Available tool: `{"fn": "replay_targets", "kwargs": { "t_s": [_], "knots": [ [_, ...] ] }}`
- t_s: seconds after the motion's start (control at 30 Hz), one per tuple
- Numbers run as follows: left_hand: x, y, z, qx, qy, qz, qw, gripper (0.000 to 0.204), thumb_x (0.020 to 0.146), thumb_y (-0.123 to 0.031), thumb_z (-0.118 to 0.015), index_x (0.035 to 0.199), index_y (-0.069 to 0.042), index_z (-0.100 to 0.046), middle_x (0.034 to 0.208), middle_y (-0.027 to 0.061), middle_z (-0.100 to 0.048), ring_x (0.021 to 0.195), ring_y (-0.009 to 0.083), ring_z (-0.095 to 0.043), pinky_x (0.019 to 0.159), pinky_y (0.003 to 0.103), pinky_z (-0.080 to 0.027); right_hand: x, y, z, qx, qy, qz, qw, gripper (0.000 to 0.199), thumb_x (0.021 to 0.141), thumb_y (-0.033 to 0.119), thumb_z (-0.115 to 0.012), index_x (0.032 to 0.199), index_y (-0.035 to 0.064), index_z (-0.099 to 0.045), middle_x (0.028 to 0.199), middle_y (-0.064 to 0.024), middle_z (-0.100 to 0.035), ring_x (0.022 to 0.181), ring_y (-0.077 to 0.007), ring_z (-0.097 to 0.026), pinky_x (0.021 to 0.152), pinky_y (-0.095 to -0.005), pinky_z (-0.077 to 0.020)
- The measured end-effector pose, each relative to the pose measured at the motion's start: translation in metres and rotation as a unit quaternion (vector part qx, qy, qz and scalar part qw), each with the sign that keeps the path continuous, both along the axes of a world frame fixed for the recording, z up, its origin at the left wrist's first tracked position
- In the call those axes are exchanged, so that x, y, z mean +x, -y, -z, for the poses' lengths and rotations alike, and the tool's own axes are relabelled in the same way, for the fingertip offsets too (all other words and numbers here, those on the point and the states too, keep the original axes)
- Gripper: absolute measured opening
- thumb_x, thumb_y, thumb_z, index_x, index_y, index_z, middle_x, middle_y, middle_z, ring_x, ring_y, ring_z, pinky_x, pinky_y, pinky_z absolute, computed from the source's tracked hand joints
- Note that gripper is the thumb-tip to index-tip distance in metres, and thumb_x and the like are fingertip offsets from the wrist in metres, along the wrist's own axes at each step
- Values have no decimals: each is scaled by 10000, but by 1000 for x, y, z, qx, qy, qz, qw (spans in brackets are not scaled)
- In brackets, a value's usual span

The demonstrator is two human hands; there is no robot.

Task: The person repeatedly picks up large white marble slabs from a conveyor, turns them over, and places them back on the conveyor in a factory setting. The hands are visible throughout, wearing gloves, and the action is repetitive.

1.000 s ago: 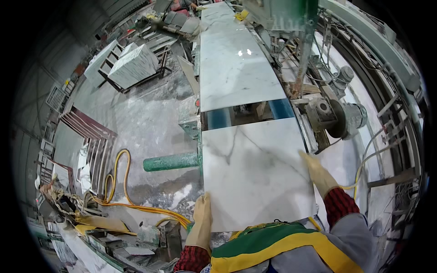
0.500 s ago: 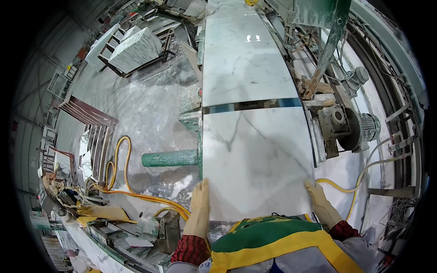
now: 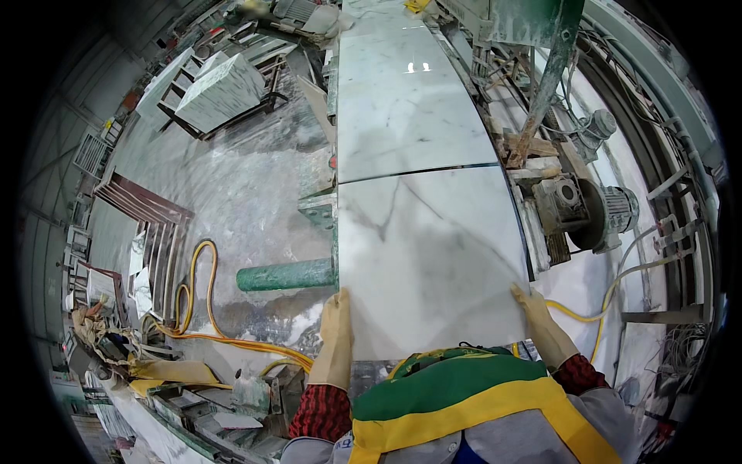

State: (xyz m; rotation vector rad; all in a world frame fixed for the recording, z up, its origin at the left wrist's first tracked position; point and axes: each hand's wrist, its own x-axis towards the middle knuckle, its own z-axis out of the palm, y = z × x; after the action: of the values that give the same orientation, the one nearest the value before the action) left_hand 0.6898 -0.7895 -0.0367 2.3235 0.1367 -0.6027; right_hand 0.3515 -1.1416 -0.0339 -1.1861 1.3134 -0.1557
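A white, grey-veined polished marble slab (image 3: 429, 271) lies flat on the conveyor right in front of me. In a cream work glove, my left hand (image 3: 334, 329) grips its left edge near the close corner. My right hand (image 3: 535, 313), gloved alike, holds the opposite edge at about the same distance. The thumbs rest along the rims; the fingers below are mostly hidden. Just beyond lies a second marble slab (image 3: 410, 108), parted from the first by a thin dark line that widens slightly to the right.
At the left, a green roller (image 3: 284, 274) juts from the conveyor's side, and yellow hoses (image 3: 255, 342) trail over the floor. A motor with a wheel (image 3: 603, 216) stands close on the right. Marble blocks (image 3: 220, 93) sit on a rack at the far left.
The near slab has slid forward with both hands on it. The wide gap before the far slab has narrowed to a thin line.
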Motion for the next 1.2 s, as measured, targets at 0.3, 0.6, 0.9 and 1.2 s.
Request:
{"fn": "replay_targets", "kwargs": {
  "t_s": [0.3,0.6,0.9,1.2],
  "knots": [
    [13,12,-4,-38,-27,8,999,717,1086,-660,-501,1417,-74,-749,1390,184,-764,1284,372,-709,1120,462,-499,1,23,38,73,87,43,993,965,965,311,-869,1657,-131,-361,1344,-214,-717,1207,-309,-715,1007,-482,-602],
    [4,27,-41,55,58,67,995,667,1123,-643,-478,1440,-94,-688,1412,223,-728,1316,456,-665,1132,490,-495,3,33,33,86,116,15,989,973,930,460,-933,1546,-134,-470,1391,-213,-682,1233,-297,-695,1008,-467,-603],
    [12,37,-33,107,78,122,984,497,1174,-525,-482,1242,-73,-677,1243,315,-733,1166,570,-679,970,598,-554,-17,43,56,29,76,-53,995,758,983,486,-877,1414,-89,-635,1200,-140,-756,1042,-230,-730,925,-388,-603],
    [13,35,-38,68,58,118,989,489,1170,-531,-483,1301,-95,-662,1304,330,-726,1224,585,-667,1025,616,-546,-16,48,59,-40,82,-47,995,674,988,458,-857,1366,-68,-671,1189,-116,-765,1032,-213,-729,895,-375,-601]
  ]
}}
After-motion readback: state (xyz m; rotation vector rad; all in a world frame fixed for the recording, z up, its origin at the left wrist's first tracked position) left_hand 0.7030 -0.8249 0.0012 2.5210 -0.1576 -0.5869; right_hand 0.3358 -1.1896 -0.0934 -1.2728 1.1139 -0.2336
